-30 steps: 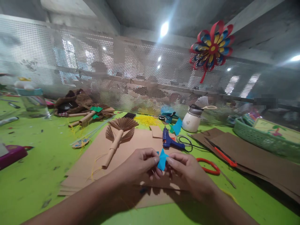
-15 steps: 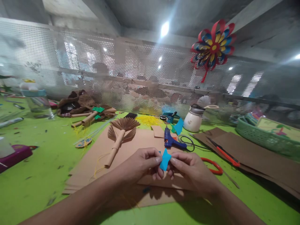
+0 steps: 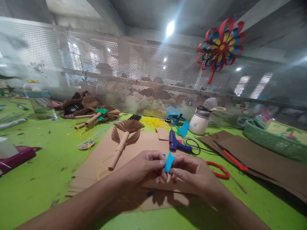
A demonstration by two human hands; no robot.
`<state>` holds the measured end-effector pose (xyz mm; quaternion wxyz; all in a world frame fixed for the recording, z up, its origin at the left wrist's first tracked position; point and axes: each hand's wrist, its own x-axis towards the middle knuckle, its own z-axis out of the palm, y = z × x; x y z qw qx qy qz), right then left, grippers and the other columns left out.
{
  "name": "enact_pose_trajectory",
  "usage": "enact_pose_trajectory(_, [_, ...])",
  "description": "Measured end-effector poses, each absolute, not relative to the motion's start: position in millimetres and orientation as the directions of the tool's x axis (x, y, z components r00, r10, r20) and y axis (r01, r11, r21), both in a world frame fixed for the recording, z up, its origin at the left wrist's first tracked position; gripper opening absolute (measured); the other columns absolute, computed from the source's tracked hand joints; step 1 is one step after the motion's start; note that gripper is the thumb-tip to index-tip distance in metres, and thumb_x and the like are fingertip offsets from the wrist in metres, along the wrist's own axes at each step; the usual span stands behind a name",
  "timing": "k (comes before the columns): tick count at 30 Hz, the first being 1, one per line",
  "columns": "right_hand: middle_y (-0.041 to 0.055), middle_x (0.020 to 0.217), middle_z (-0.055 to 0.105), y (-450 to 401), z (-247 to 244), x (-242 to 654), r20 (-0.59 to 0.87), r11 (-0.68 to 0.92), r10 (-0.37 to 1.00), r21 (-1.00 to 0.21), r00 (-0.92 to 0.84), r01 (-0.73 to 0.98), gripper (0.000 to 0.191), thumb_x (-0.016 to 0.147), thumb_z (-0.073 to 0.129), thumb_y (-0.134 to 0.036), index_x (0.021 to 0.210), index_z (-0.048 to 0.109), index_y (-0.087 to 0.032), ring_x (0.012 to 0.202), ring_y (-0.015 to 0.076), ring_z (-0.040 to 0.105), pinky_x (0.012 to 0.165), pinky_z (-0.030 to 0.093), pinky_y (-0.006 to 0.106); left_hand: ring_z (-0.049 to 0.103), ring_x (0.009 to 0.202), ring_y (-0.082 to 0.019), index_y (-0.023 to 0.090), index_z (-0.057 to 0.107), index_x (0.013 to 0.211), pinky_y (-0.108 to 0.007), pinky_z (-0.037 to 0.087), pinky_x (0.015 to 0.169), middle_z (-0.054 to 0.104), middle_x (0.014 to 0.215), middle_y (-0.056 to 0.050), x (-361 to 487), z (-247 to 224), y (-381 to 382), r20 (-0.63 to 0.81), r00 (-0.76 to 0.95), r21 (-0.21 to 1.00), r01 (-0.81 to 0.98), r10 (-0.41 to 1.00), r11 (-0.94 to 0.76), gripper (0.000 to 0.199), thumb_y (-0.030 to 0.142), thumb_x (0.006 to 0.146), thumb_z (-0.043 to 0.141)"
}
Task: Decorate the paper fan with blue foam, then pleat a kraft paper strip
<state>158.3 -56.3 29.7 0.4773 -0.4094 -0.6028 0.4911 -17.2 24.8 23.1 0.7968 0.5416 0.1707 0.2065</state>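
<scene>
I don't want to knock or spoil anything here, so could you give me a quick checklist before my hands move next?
1. Blue paper piece held: ok, in the left hand.
2. Right hand gripping it too: cannot tell; fingers are at its edge, contact unclear.
3. Blue glue gun apart from both hands: ok, it lies beyond them.
4. Blue glue gun cool: cannot tell.
5. Cord laid straight: not ok, it loops on the green table.
6. Pleated brown paper piece apart from both hands: ok, it lies on the cardboard.

Plain bright-blue paper piece [image 3: 169, 162]
</scene>
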Motion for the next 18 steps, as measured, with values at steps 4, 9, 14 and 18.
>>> enact_pose_trajectory(4, [0.0034,0.078,0.064,-55.0,26.5,157.9,0.169,0.176,0.967,-0.984,-0.19,0.024,0.015,0.081,0.066,-0.029,0.086,0.064,-0.014,0.071,0.013,0.058,0.068,0.046,0.027,0.055,0.053,-0.008,0.012,0.059,0.077,-0.02,0.04,0.057,0.064,0.063,-0.003,-17.0,20.5,26.9,-0.065,0.867,0.928,-0.13,0.495,0.35,0.024,0.033,0.075,0.07])
enact_pose_trajectory(9, [0.0041,0.081,0.064,-56.0,26.9,157.9,0.154,0.159,0.969,-0.987,-0.191,0.011,0.016,0.08,0.066,-0.029,0.086,0.063,-0.014,0.075,0.0138,0.057,0.07,0.045,0.027,0.055,0.052,-0.007,0.012,0.058,0.077,-0.019,0.04,0.056,0.064,0.062,-0.002,-16.7,18.8,26.6,-0.067,0.869,0.92,-0.137,0.491,0.368,0.023,0.031,0.076,0.07])
enact_pose_trajectory(14, [0.0047,0.083,0.064,-57.8,27.0,157.3,0.165,0.167,0.966,-0.986,-0.199,-0.006,0.017,0.078,0.068,-0.029,0.087,0.063,-0.015,0.079,0.0158,0.059,0.073,0.045,0.029,0.055,0.052,-0.008,0.013,0.058,0.076,-0.02,0.039,0.055,0.064,0.061,-0.001,-16.8,19.1,26.2,-0.06,0.857,0.932,-0.135,0.512,0.335,0.023,0.033,0.075,0.07])
enact_pose_trajectory(18, [0.006,0.085,0.065,-56.1,26.0,156.6,0.163,0.16,0.961,-0.987,-0.222,-0.029,0.015,0.079,0.067,-0.026,0.088,0.062,-0.014,0.08,0.017,0.06,0.074,0.045,0.031,0.055,0.053,-0.008,0.013,0.058,0.075,-0.021,0.039,0.055,0.063,0.061,-0.001,-17.3,20.5,26.7,-0.051,0.855,0.953,-0.113,0.517,0.282,0.025,0.035,0.075,0.069])
